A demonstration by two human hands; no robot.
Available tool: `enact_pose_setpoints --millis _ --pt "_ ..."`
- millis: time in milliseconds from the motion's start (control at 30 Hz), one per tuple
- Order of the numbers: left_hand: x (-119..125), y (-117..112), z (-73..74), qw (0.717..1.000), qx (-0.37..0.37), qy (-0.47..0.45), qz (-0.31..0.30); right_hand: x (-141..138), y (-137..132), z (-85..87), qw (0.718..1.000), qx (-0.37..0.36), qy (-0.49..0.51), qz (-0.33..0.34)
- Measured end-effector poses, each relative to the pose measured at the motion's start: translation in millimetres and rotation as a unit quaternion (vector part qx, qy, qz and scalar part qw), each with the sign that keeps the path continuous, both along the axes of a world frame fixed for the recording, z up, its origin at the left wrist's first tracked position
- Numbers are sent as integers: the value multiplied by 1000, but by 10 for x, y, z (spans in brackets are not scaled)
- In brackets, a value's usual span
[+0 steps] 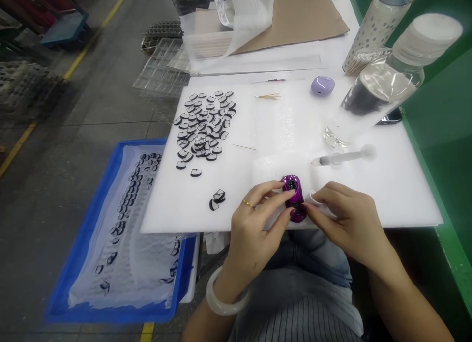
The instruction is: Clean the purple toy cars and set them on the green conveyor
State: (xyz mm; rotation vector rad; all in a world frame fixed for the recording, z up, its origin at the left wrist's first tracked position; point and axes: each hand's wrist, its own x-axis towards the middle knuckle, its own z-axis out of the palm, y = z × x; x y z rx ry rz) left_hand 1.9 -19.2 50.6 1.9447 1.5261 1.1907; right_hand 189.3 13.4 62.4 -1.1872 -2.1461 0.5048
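Note:
A shiny purple toy car body [294, 190] with a dark window area is at the front edge of the white foam-like sheet. My left hand [254, 224] is closed on it, fingers along its left side and top. My right hand [344, 216] is closed on a small white cloth or tissue [313, 199], its thumb touching the car's right side near the lower end. Just beyond lies a clear syringe [341, 157]. A few loose black-rimmed small parts [217, 199] sit left of my left hand, near a larger scattered pile [204, 123] of similar parts.
Cotton swabs [269, 97], a thin stick [245, 147] and a lilac case [322, 86] lie farther back. A large clear bottle [387, 86] and a phone [391, 116] stand at right. A blue tray [61, 293] with lined-up parts is below left. Cardboard [306, 17] lies behind.

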Motion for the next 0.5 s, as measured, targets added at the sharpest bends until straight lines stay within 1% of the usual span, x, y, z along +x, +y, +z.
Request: enact_pose_setpoints --millis 67,100,133,167,233,367,433,500 --pt "-31 -2 -4 1000 -10 -10 -17 24 -11 -59 995 97 6 7" --pt "-42 -5 -7 1000 -11 -10 -23 23 -18 -89 988 151 4 13" --pt "-49 -8 -10 1000 -9 -10 -26 12 -27 -115 980 196 -1 22" --pt "-52 -10 -15 1000 -4 -9 -27 -10 -35 -136 974 224 -9 32" --pt "-48 -13 -31 1000 5 -9 -27 -78 -54 -160 970 240 -25 41" --pt "-34 -12 -91 1000 26 -2 -17 -183 -128 -140 970 241 -34 -13" --pt "-32 -16 -134 998 54 2 -14 -140 -166 -107 970 236 -40 -32" --pt "-30 -28 -183 995 93 9 -17 7 -154 -66 974 216 -48 -41"
